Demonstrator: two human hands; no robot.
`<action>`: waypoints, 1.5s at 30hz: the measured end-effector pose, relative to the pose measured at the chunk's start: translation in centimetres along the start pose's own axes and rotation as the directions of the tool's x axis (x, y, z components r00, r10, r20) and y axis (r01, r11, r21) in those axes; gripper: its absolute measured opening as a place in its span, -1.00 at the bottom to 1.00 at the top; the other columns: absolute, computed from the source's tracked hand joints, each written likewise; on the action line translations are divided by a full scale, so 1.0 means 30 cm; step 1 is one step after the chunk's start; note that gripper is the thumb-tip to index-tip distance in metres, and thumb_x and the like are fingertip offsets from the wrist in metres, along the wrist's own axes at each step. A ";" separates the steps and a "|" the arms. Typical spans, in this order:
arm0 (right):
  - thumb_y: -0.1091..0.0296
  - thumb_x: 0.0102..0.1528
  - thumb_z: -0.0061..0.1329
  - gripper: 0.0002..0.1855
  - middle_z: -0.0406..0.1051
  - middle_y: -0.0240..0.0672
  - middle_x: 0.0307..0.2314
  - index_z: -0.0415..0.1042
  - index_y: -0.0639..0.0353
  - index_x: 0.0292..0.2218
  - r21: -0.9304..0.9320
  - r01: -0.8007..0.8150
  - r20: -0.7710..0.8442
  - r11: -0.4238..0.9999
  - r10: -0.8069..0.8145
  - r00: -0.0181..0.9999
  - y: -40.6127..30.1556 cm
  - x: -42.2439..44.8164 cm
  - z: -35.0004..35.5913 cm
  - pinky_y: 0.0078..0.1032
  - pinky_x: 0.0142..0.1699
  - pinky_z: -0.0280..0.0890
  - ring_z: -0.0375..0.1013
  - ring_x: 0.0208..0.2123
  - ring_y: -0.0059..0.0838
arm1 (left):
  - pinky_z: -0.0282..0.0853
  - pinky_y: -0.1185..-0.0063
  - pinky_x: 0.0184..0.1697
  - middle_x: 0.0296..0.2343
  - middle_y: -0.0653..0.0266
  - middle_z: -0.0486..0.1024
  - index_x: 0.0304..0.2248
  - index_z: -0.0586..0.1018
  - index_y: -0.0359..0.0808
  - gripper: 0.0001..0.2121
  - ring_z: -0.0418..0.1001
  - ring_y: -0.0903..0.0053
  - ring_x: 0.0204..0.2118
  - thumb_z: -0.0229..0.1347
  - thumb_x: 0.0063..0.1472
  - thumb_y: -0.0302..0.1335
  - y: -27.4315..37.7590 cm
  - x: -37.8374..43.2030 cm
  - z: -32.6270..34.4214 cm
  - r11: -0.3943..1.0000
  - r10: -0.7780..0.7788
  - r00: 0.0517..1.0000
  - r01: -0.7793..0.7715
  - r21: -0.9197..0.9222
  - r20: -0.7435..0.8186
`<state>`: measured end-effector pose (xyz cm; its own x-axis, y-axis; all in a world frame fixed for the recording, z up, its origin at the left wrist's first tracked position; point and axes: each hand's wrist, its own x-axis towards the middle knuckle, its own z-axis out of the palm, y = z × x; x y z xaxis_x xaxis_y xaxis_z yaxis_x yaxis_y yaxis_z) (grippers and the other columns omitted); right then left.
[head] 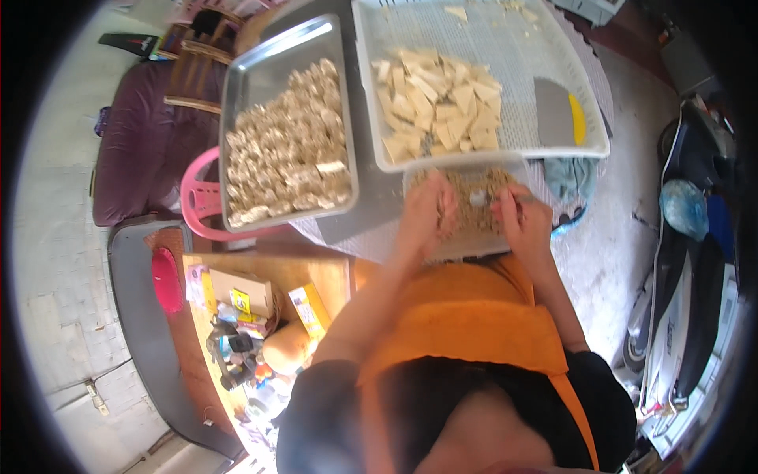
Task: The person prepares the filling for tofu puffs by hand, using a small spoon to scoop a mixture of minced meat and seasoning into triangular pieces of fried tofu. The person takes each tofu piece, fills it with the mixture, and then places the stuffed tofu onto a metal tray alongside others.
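Note:
In front of my body is a clear plastic tub (468,250) with a layer of brown crumbly filling (474,218). My left hand (434,207) is over the tub's left half, fingers curled down at the filling; it is blurred, and its grip is hidden. On the tub's right side, my right hand (522,214) has bent fingers close to the crumbs. Whether they pinch anything is unclear. A small pale patch (478,197) shows between the hands. Behind the tub, a white perforated plastic tray (533,53) bears a pile of cut beige dough-like pieces (441,101).
Left of the white tray, a metal tray (260,77) holds many crumb-coated pieces (290,154). A grey scraper with a yellow handle (575,118) lies in the white tray. A pink plastic chair (198,192), a cluttered wooden table (331,269) and a scooter (675,332) stand around me.

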<state>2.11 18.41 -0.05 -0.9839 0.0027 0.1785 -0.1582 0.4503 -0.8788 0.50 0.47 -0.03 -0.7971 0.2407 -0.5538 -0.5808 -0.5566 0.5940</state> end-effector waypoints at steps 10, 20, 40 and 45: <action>0.47 0.14 -0.10 -0.90 0.45 -0.27 -0.65 0.41 0.31 -0.37 0.047 0.069 -0.065 0.997 -0.066 0.996 0.013 -0.004 0.003 -0.66 -0.57 0.27 0.43 -0.68 -0.59 | -0.07 0.72 -0.76 -0.71 0.42 0.22 -0.27 0.41 -0.29 -0.75 0.07 0.72 -0.77 -0.19 0.33 -0.29 0.013 -0.019 0.036 0.966 0.187 0.971 -0.209 0.152 0.149; 0.45 0.19 -0.16 -0.80 0.45 -0.30 -0.52 0.43 0.41 -0.35 0.046 -0.016 0.015 0.999 0.015 1.000 -0.001 -0.007 -0.011 -0.67 -0.44 0.40 0.47 -0.53 -0.62 | -0.08 0.73 -0.73 -0.71 0.42 0.19 -0.25 0.36 -0.21 -0.84 0.05 0.73 -0.76 -0.13 0.29 -0.32 0.020 -0.025 0.042 0.978 0.069 0.996 -0.077 0.196 0.049; 0.38 0.20 -0.17 -0.81 0.47 -0.25 -0.57 0.40 0.32 -0.33 0.555 -0.376 0.140 0.742 0.363 0.921 -0.054 -0.009 -0.015 -0.64 -0.45 0.38 0.45 -0.58 -0.55 | 0.04 0.51 0.14 -0.15 0.18 0.41 -0.30 0.30 -0.26 -0.76 0.30 0.45 0.01 -0.25 0.35 -0.26 -0.006 0.012 0.084 0.732 0.424 0.847 -0.530 0.428 0.322; 0.37 0.20 -0.17 -0.81 0.46 -0.26 -0.56 0.39 0.32 -0.31 0.658 -0.343 0.075 0.670 0.395 0.916 -0.043 0.008 -0.044 -0.65 -0.43 0.40 0.45 -0.58 -0.57 | 0.13 0.56 0.06 -0.09 0.23 0.38 -0.17 0.34 -0.33 -0.83 0.29 0.51 -0.01 -0.13 0.26 -0.50 0.011 -0.008 0.071 0.583 0.446 0.794 -0.608 0.539 0.413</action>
<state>2.17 19.01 1.71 -0.9697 0.1135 -0.2164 0.1766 -0.2870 -0.9415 0.13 1.92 1.53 -0.9601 0.2718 0.0664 0.0570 -0.0424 0.9975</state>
